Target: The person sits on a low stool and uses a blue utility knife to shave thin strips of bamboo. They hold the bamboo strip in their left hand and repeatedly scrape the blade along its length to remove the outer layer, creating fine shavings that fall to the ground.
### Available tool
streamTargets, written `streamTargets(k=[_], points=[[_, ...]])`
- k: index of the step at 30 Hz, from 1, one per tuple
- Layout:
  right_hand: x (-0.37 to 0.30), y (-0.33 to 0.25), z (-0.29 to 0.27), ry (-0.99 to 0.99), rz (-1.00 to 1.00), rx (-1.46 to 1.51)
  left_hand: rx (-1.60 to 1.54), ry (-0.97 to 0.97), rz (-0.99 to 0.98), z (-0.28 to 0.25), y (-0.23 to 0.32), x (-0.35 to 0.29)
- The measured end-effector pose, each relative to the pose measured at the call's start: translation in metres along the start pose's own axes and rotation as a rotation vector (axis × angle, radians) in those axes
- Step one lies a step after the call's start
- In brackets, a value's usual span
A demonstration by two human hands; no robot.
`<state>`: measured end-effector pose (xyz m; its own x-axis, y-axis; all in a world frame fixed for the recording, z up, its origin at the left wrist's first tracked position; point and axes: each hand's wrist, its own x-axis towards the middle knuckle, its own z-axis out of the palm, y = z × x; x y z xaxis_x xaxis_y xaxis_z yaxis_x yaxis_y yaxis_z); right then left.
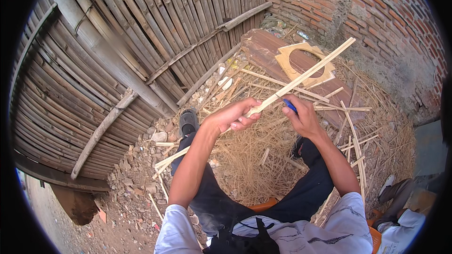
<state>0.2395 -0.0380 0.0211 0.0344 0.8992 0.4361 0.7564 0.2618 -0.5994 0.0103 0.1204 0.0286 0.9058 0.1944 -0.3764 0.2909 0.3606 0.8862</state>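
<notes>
A long pale bamboo strip (313, 69) slants across in front of me, its far end up at the right and its near end reaching down past my left thigh. My left hand (237, 115) is wrapped round it near the middle of the view. Close to the strip, my right hand (302, 116) is closed on a small blue-handled tool (290, 106). The working end of that tool is hidden, so I cannot tell whether it touches the strip. Thin shavings (254, 160) lie heaped on the ground between my legs.
A brown board (263, 49) lies ahead, with a jagged-edged panel (287, 64) with a round hole on it. More bamboo strips (356, 146) lie at right. A bamboo fence (155, 23) stands left, a brick wall (310, 0) behind. Another person (400, 221) sits at lower right.
</notes>
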Motion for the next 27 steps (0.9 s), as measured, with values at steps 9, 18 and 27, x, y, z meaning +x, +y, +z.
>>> streamTargets(k=[9,18,27], points=[[-0.001,0.003,0.004,0.093,-0.087,0.020,-0.047,-0.048,-0.002,-0.003,-0.002,0.001],[-0.001,0.002,0.019,0.259,-0.115,-0.142,0.211,0.017,0.178,-0.005,-0.002,-0.004],[-0.003,-0.007,0.035,0.308,-0.211,-0.232,0.324,0.090,0.213,-0.004,-0.016,0.014]])
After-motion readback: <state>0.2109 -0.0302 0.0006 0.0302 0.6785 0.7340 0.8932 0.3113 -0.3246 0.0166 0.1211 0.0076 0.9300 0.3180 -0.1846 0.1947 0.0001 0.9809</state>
